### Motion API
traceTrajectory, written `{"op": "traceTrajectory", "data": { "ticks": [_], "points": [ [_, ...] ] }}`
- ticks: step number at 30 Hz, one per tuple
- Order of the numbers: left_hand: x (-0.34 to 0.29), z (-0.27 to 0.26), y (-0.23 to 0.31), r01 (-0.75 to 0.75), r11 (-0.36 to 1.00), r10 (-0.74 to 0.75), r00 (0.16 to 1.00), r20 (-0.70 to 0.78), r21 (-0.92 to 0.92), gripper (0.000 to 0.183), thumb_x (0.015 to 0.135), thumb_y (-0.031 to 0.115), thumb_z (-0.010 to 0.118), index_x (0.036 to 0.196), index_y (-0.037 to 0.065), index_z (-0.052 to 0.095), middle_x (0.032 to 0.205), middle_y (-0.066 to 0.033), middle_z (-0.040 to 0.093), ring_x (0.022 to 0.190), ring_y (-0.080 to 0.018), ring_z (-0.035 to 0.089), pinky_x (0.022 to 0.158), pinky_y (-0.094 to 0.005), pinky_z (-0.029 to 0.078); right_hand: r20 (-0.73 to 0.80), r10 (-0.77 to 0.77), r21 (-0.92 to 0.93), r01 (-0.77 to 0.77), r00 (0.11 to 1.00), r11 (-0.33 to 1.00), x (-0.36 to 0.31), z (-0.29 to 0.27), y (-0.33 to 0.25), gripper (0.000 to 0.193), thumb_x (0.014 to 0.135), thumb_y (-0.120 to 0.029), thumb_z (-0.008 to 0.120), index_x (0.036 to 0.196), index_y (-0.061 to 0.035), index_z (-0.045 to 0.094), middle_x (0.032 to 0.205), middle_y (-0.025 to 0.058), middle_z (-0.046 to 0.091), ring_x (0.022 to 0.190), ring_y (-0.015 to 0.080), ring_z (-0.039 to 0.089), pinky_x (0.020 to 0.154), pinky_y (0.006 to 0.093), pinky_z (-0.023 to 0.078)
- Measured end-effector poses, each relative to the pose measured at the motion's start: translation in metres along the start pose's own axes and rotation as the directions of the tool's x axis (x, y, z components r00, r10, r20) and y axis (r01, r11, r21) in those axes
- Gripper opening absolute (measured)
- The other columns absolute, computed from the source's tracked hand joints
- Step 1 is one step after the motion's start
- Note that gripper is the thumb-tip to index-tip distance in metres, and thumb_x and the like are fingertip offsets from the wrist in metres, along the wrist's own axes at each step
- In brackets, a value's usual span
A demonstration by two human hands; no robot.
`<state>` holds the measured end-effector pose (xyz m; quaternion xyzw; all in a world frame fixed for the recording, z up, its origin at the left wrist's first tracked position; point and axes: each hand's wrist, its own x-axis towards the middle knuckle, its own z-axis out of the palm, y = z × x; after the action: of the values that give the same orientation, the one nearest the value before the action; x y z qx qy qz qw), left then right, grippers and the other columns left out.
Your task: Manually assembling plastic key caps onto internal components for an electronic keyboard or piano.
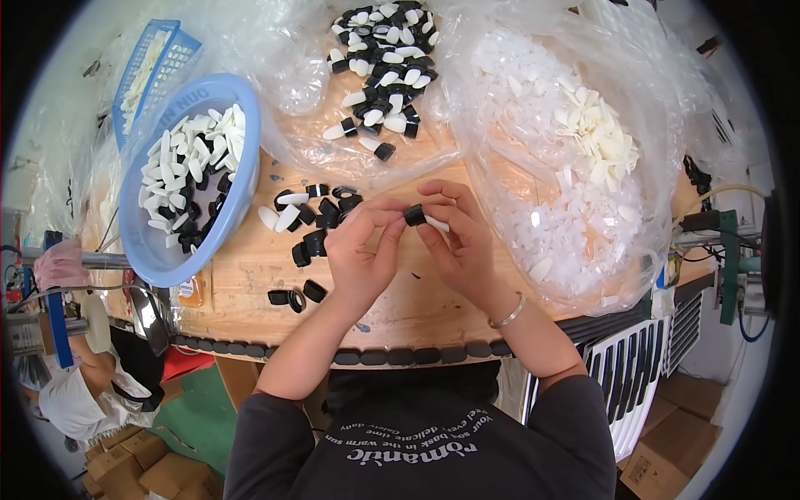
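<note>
Over the middle of the wooden table my two hands meet at the fingertips. Between them is a small black ring-shaped cap (414, 215), with a white flat oval piece (437, 223) sticking out of its right side. My left hand (367, 250) pinches the cap from the left. My right hand (460, 246) has its thumb and fingers closed around the white oval piece; whether the piece is seated in the cap I cannot tell. Left of my left hand lie loose black caps (314, 242) and a few white oval pieces (267, 218).
A blue basin (136, 242) at the left holds white-and-black pieces, with a blue basket (185, 40) behind it. Joined pieces (383, 152) are heaped at the far middle. An open clear plastic bag (508, 158) of white pieces covers the right. Dark oval pieces (402, 357) line the near edge.
</note>
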<state>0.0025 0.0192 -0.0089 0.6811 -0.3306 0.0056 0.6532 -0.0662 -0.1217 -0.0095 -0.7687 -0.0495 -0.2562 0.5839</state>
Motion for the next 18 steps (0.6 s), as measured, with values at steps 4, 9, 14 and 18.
{"op": "traceTrajectory", "data": {
  "ticks": [4,9,14,18],
  "points": [
    [0.003,0.001,0.007,-0.049,0.996,0.050,0.999,-0.006,0.080,0.011,0.082,-0.011,0.059,0.091,-0.004,0.060,0.102,-0.0143,0.064,0.092,-0.0189,0.061,0.083,-0.0267,0.047,-0.047,-0.124,-0.073,0.121,0.991,0.990,0.003,0.003,-0.006,0.016,0.084,0.006,0.060,0.100,0.0032,0.059,0.117,0.0163,0.055,0.101,0.0221,0.058,0.085,0.0286,0.048],
    [0.011,0.001,0.006,-0.154,0.980,0.155,0.988,-0.002,0.124,0.015,0.077,-0.010,0.060,0.089,0.000,0.057,0.089,-0.0149,0.062,0.080,-0.0272,0.062,0.072,-0.0295,0.049,-0.065,-0.120,-0.063,0.116,0.991,0.991,0.002,0.005,-0.005,0.017,0.083,0.007,0.061,0.100,0.0035,0.058,0.108,0.0167,0.061,0.097,0.0235,0.061,0.085,0.0298,0.048],
    [0.010,0.005,0.007,-0.196,0.967,0.186,0.980,0.075,0.162,0.016,0.079,-0.009,0.056,0.090,0.001,0.050,0.083,-0.0144,0.054,0.074,-0.0290,0.055,0.066,-0.0310,0.044,-0.060,0.043,0.101,-0.037,0.997,0.994,-0.003,0.002,-0.001,0.021,0.085,0.005,0.062,0.105,0.0025,0.058,0.111,0.0143,0.060,0.097,0.0182,0.060,0.084,0.0263,0.048],
    [0.006,0.007,0.000,-0.138,0.981,0.136,0.990,0.023,0.140,0.015,0.078,-0.008,0.057,0.089,0.000,0.051,0.081,-0.0139,0.053,0.073,-0.0283,0.055,0.066,-0.0305,0.044,-0.141,0.167,0.302,-0.119,0.976,0.946,-0.002,0.009,-0.012,0.020,0.085,0.004,0.063,0.105,0.0016,0.059,0.108,0.0112,0.061,0.094,0.0152,0.062,0.081,0.0238,0.049]
  ]
}}
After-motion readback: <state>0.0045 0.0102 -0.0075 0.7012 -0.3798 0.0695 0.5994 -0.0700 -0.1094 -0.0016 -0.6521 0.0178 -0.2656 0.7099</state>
